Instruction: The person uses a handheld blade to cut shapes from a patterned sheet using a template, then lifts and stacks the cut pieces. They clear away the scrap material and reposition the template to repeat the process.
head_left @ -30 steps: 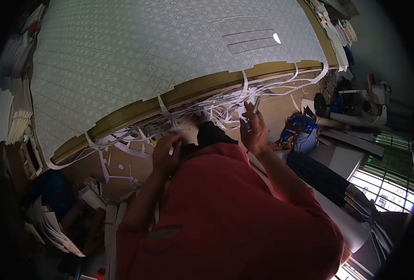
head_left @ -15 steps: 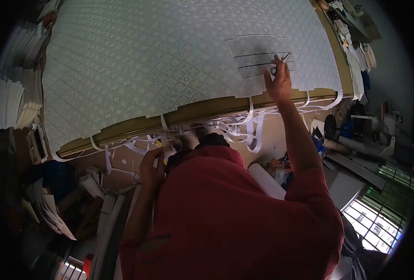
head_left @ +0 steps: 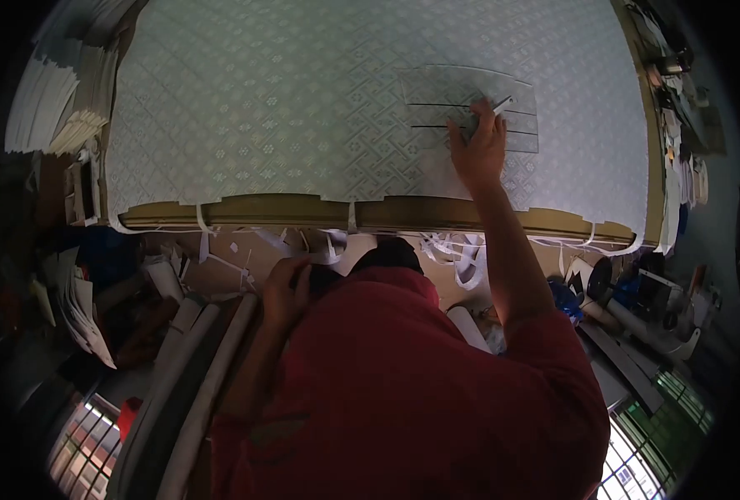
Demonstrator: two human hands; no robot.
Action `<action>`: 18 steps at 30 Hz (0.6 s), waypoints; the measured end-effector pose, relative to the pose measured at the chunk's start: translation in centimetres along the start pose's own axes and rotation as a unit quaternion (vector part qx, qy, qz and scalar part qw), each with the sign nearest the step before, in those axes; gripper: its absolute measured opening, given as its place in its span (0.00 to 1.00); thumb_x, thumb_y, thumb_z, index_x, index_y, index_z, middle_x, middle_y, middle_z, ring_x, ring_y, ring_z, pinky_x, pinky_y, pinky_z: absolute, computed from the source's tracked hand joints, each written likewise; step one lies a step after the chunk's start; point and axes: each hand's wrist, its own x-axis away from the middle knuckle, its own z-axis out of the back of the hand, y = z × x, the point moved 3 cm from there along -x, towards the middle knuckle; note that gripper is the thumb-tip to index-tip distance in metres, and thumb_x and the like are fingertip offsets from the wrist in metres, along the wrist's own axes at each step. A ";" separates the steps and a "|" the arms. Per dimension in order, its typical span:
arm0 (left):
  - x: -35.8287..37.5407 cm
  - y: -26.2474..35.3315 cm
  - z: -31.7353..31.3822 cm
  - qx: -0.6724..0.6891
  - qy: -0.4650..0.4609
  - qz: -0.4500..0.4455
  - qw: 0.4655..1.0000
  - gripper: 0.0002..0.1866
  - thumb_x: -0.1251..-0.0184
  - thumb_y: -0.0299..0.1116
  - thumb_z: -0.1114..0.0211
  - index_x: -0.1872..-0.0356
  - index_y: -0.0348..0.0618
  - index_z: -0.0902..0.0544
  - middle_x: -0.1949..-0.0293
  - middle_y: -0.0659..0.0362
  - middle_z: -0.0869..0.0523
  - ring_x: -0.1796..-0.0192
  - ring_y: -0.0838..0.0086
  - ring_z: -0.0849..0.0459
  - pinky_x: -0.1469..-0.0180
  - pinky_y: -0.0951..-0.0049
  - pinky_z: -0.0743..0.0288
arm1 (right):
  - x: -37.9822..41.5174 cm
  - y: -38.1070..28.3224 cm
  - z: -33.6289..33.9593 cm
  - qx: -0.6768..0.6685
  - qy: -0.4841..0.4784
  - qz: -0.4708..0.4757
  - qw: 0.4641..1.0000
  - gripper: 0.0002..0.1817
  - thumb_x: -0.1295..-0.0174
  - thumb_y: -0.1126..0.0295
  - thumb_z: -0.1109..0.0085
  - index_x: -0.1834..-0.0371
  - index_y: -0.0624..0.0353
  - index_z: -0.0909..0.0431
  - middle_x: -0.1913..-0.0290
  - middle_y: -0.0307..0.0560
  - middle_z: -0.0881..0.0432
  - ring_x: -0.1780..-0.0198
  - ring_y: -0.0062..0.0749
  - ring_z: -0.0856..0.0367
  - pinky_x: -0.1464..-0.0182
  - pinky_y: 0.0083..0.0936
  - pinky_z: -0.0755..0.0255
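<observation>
A pale patterned sheet [head_left: 245, 125] covers the table. On its right part lies a clear template [head_left: 437, 83] with dark parallel lines across it. My right hand [head_left: 480, 154] rests over the template, a slim whitish tool [head_left: 504, 104] held between its fingers and pointing up to the right. I cannot make out the tool's exact kind. Down by my body, off the table, my left hand [head_left: 285, 298] has its fingers curled beside a black item [head_left: 324, 279]. What those fingers hold, if anything, is hidden.
The table's brown front edge [head_left: 420, 214] runs across the middle, with white strips [head_left: 470, 267] hanging below it. Stacked papers [head_left: 45, 100] stand at the left. Long rolls [head_left: 207, 392] lean at lower left. Tools and scraps [head_left: 670, 300] crowd the right.
The view has turned, so the table edge now looks level. My right hand sits further left and lower on the template. My left hand has drawn closer to the black item.
</observation>
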 end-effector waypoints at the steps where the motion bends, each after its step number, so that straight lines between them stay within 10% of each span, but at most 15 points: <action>1: 0.0 -0.8 0.6 -0.003 0.007 -0.014 1.000 0.10 0.29 0.25 0.33 0.49 0.39 0.13 0.54 0.47 0.10 0.51 0.54 0.10 0.48 0.62 0.17 | 0.3 -1.8 -1.1 0.005 -0.004 0.026 1.000 0.27 0.39 0.65 0.26 0.41 0.60 0.28 0.37 0.64 0.19 0.42 0.66 0.22 0.36 0.54 0.31; 18: 0.8 -19.2 23.2 0.038 0.045 -0.119 0.991 0.11 0.30 0.26 0.32 0.49 0.41 0.12 0.53 0.50 0.10 0.53 0.56 0.11 0.52 0.62 0.17 | 2.2 -28.3 -13.3 0.133 -0.129 -0.074 0.980 0.30 0.36 0.50 0.30 0.40 0.56 0.30 0.51 0.66 0.15 0.51 0.66 0.14 0.51 0.54 0.20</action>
